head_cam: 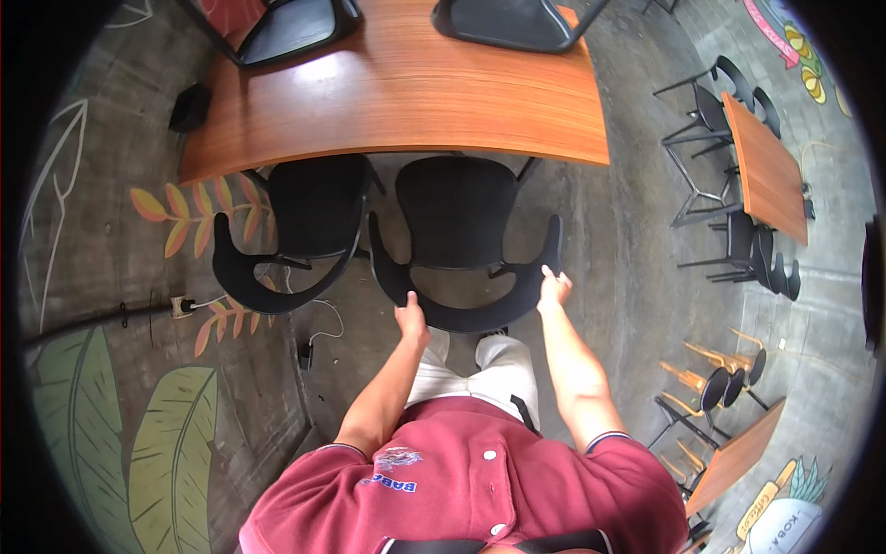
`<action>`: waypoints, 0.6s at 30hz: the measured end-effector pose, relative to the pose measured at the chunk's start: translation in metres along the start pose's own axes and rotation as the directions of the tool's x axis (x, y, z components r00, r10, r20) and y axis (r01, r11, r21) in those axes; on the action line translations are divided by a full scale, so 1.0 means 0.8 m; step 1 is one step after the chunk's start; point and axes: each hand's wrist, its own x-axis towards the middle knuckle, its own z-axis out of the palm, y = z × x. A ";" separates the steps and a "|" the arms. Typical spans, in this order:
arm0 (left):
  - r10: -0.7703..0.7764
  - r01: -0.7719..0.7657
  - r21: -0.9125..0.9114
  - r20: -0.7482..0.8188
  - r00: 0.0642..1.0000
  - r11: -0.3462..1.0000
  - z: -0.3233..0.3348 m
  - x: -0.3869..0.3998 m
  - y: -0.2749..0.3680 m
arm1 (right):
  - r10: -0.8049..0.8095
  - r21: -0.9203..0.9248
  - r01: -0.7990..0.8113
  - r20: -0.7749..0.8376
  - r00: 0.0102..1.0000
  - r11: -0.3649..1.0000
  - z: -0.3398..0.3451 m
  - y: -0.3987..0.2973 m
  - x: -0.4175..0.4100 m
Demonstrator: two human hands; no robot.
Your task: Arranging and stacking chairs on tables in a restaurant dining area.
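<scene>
Both hands grip the curved backrest of a black chair [477, 315] in front of me. My left hand [413, 318] holds the backrest towards its left side, thumb on top. On its right side, near the arm end, my right hand [555, 287] is closed around the rim. The chair's seat faces a wooden table [415, 97], its front edge close to the table's near edge. Beside it on the left, a second black chair [318, 208] stands at the same table, its backrest close to the held one.
Two black chairs lie on the tabletop's far side, one seat [297, 31] at left. A black box-like object [190, 109] is by the table's left end. A wall outlet with a plug [183, 307] and cable is at left. Another table [772, 166] with chairs stands at right.
</scene>
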 end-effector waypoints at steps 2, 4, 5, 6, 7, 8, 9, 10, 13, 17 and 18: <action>-0.097 0.097 -0.043 0.001 0.995 0.994 0.008 -0.002 0.005 | -0.053 0.232 0.006 0.197 0.979 0.973 -0.001 -0.009 0.003; -0.086 0.089 -0.094 0.034 0.996 0.992 0.018 0.003 0.017 | -0.050 0.152 0.022 0.183 0.982 0.988 0.000 -0.022 0.004; -0.076 0.078 -0.060 0.031 0.997 0.995 0.025 0.004 0.021 | -0.079 0.139 0.054 0.183 0.980 0.989 0.001 -0.029 0.006; -0.028 0.036 -0.102 0.079 0.996 0.994 0.027 0.008 0.027 | -0.054 0.112 0.038 0.143 0.988 0.993 0.002 -0.035 0.008; -0.015 0.018 -0.094 0.040 0.999 0.995 0.031 0.008 0.028 | -0.080 0.131 0.059 0.163 0.983 0.990 0.001 -0.039 0.010; -0.007 0.016 -0.098 0.086 0.996 0.995 0.031 0.007 0.028 | -0.149 0.101 0.135 0.144 0.978 0.986 0.000 -0.042 0.012; 0.034 -0.034 -0.016 0.032 0.999 0.999 0.031 0.004 0.025 | -0.159 0.033 0.155 0.180 0.971 0.987 -0.003 -0.042 0.014; -0.002 0.002 -0.005 0.029 1.000 1.000 0.029 -0.001 0.020 | -0.201 -0.010 0.207 0.192 0.960 0.978 -0.007 -0.041 0.018; 0.190 -0.188 0.045 -0.066 0.980 0.981 0.018 -0.038 -0.019 | -0.069 -0.032 0.100 0.511 0.857 0.995 -0.038 -0.021 0.030; 0.103 -0.129 -0.124 -0.198 0.975 0.984 0.026 -0.080 -0.099 | 0.117 -0.043 -0.293 0.964 0.238 0.955 -0.109 0.009 0.079; 0.106 -0.117 -0.095 -0.118 0.987 0.989 0.038 -0.089 -0.128 | 0.084 -0.051 -0.215 0.986 0.144 0.975 -0.128 0.012 0.097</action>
